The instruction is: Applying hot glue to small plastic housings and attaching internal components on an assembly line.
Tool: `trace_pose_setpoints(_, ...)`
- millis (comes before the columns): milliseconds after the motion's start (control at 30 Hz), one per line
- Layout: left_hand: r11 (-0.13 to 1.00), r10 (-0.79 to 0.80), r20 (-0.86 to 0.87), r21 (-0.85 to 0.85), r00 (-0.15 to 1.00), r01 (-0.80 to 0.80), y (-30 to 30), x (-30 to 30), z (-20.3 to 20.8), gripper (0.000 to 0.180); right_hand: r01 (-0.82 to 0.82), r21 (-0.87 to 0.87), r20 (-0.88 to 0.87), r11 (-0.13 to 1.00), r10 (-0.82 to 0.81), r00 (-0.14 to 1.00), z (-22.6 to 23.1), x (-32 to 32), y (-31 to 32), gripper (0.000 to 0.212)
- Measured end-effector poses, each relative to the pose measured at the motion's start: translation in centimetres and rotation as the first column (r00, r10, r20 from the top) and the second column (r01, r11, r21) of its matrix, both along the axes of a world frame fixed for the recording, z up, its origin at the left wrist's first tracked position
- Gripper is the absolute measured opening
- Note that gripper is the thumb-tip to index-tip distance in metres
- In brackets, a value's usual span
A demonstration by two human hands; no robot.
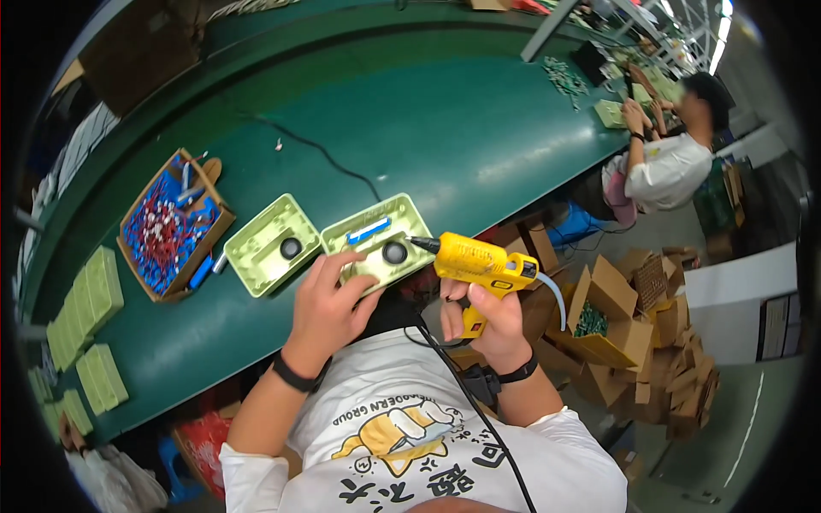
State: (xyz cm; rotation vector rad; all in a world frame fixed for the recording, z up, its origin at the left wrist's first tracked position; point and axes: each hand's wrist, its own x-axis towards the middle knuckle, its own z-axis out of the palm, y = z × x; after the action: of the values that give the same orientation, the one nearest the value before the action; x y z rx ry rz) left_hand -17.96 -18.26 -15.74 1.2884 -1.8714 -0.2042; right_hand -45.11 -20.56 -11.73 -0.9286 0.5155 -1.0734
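My right hand [489, 323] is wrapped round the handle of a yellow hot glue gun [479, 262], a pale glue stick [554, 295] curving out of its rear. The gun's dark nozzle points left, over the right end of a light green plastic housing [409, 209]. In that housing lie a blue battery pack [369, 230] along the far wall and a black round part [395, 253]. My left hand [332, 301] grips the housing's near left wall, its fingertips reaching inside. Just left, a second green housing [256, 248] holds another black round part [291, 248].
A cardboard box [221, 224] of blue battery packs with red wires stands left on the green table [445, 111]. More green housings [101, 376] are at far left. A black cable [321, 150] crosses the table. A co-worker [676, 162] sits at far right, near cardboard boxes [611, 299].
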Motion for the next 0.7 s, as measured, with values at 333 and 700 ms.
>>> trace_pose_setpoints(333, 0.986, -0.078, -0.006, 0.144, 0.997, 0.078, -15.9, -12.2, -1.8, 0.063, 0.039, 0.072, 0.061, 0.997, -0.043, 0.997, -0.3, 0.7, 1.9, 0.023)
trace_pose_setpoints(700, 0.882, 0.46, 0.285, -0.042, 0.841, -0.469, 0.9, 5.6, -0.6, 0.039, 0.101, 0.13, 0.068, 0.986, -0.11, 0.992, -3.4, 0.5, 0.8, 0.024)
